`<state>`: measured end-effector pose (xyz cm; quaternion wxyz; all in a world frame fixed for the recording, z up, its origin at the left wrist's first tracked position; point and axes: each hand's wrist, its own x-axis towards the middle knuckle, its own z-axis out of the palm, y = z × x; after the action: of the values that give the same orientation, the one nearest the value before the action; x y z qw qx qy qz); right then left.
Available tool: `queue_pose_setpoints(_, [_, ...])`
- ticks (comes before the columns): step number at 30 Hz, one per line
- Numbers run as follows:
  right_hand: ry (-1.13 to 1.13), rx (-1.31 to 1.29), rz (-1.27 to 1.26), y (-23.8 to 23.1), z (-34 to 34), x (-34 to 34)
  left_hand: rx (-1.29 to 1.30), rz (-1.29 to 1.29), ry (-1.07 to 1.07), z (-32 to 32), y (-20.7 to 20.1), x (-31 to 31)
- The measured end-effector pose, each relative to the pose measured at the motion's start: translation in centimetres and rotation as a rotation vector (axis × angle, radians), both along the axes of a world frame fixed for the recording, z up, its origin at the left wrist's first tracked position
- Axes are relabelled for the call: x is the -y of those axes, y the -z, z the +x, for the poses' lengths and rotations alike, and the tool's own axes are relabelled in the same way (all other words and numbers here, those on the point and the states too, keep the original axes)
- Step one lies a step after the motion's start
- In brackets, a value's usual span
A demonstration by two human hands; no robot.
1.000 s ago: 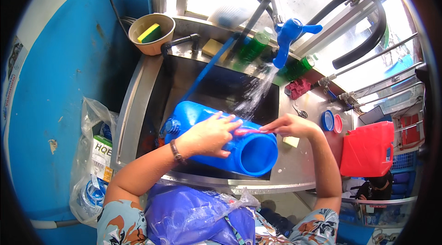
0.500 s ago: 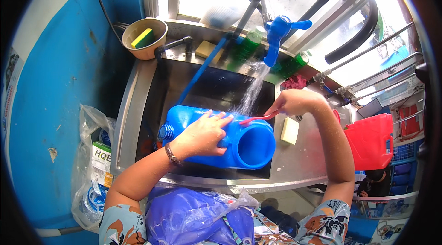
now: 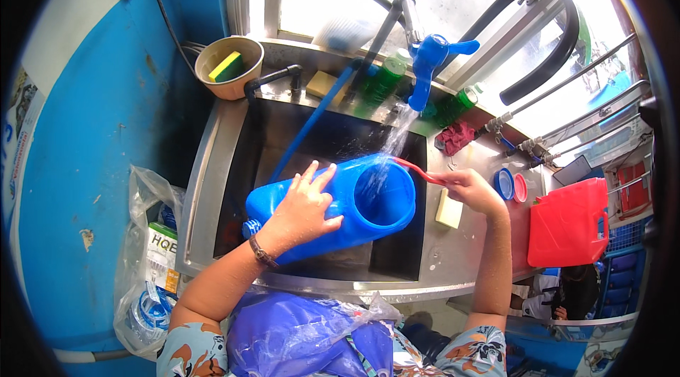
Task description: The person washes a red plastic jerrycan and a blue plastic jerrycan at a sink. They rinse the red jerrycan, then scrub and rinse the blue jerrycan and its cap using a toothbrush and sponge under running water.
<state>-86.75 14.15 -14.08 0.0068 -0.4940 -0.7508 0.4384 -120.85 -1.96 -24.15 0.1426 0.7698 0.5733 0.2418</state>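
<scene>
Head view: since the previous frame, the jug [image 3: 348, 210] has turned its wide mouth upward, and water [image 3: 397, 134] from the tap [image 3: 428, 65] now enters it. The jug lies tilted over the sink [image 3: 212, 178]. The left hand [image 3: 301, 207] is spread against its side; the right hand [image 3: 471, 189], now lower, grips the red tool [image 3: 418, 169], tip at the mouth's rim. The sink's front edge runs near the jug; open room lies behind. A gap separates jug and sponge [image 3: 448, 208].
</scene>
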Motion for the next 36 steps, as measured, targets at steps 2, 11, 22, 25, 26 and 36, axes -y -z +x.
queue_pose_setpoints(2, [0.077,-0.165,-0.143,1.2,3.7,-1.4,0.009,0.005,-0.02,0.5,-0.2,0.0])
queue_pose_setpoints(11, [0.47,0.641,1.058,12.5,7.1,-2.9,0.1,-0.062,-0.123,2.0,-0.3,0.0])
queue_pose_setpoints(22, [0.454,-0.805,-0.508,8.8,-12.7,12.4,0.597,-0.134,-0.278,3.0,2.7,-2.0])
queue_pose_setpoints(25, [0.414,-0.734,-0.446,8.2,-12.8,13.2,0.714,-0.056,-0.553,1.1,7.4,-3.4])
queue_pose_setpoints(26, [0.288,-0.595,-0.248,7.7,-12.4,13.7,1.068,-0.275,-0.579,0.5,8.9,-3.8])
queue_pose_setpoints(36, [-0.314,-0.079,0.508,0.6,-6.9,18.3,2.213,-0.693,-0.176,-3.0,10.9,-3.8])
